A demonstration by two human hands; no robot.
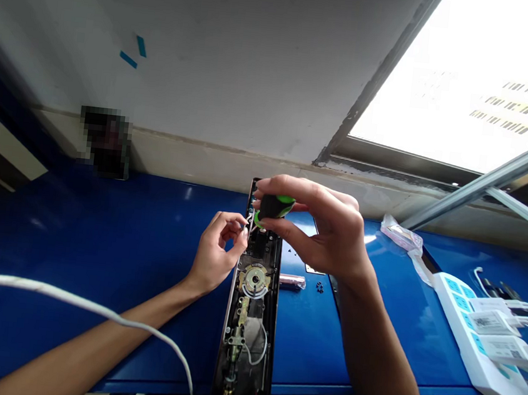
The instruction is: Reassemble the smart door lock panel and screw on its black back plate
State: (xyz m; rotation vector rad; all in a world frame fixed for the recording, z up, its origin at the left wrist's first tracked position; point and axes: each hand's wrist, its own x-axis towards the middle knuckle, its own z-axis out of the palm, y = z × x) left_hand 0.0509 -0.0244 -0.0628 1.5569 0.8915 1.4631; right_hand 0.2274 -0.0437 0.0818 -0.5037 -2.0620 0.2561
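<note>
A long black lock-like housing [262, 257] lies open on the blue table, with a round metal disc [255, 279], brass parts and white wires showing inside. My right hand [331, 226] grips a screwdriver [276, 206] by its black and green handle, above the far part of the housing; its tip is hidden. Beside the housing's left edge, my left hand [221, 249] is closed in a pinch. Thumb and forefinger hold the end of a thin white wire [247, 220] that runs towards the far end.
Small black screws [320, 287] and a pinkish wrapped cylinder [292, 281] lie right of the housing. A white power strip [465, 325] with plugged chargers stands at the right. A white cable [69, 298] crosses the left foreground. A dark pixelated object [107, 143] leans against the wall.
</note>
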